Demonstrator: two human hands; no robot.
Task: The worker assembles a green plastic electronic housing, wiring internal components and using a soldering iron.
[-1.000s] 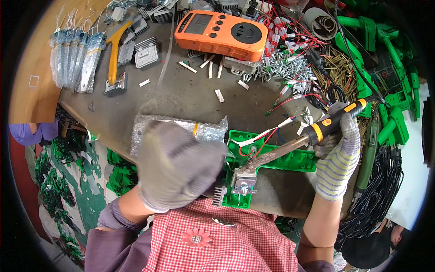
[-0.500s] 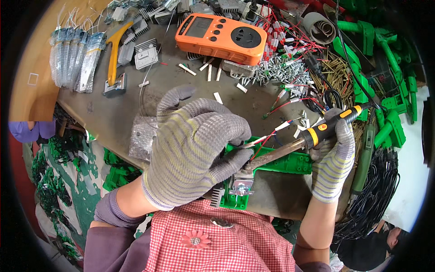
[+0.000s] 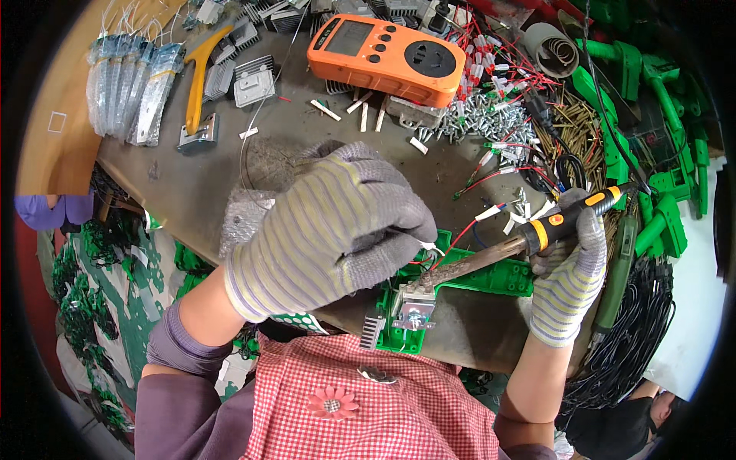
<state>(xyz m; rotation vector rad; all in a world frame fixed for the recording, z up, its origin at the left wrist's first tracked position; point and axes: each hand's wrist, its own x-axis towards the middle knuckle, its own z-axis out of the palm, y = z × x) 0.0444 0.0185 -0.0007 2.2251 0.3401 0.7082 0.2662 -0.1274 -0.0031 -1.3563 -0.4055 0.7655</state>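
Observation:
My right hand (image 3: 571, 276), in a striped knit glove, is wrapped round the black-and-yellow handle of a soldering iron (image 3: 540, 232). The iron slants down to the left, and its darkened shaft end meets a small silver metal part (image 3: 415, 307). That part sits in an open green plastic housing (image 3: 494, 276) close in front of me. My left hand (image 3: 330, 222), gloved alike, is closed in a pinch on a white wire (image 3: 431, 248) above the housing. Red wire also runs there. Beside the metal part is a finned heat sink (image 3: 372, 332).
An orange meter with a socket (image 3: 387, 60) lies at the back, next to piled screws (image 3: 483, 119) and red-wired parts. A yellow-handled scraper (image 3: 196, 84) and bubble-wrapped packs (image 3: 130, 92) lie at left. Green housings (image 3: 667, 169) and black cables (image 3: 625, 330) crowd the right.
My left hand has turned and shifted slightly, now pinching the white wire above the housing. The iron's end stays at the metal part. The whole view has shifted a little.

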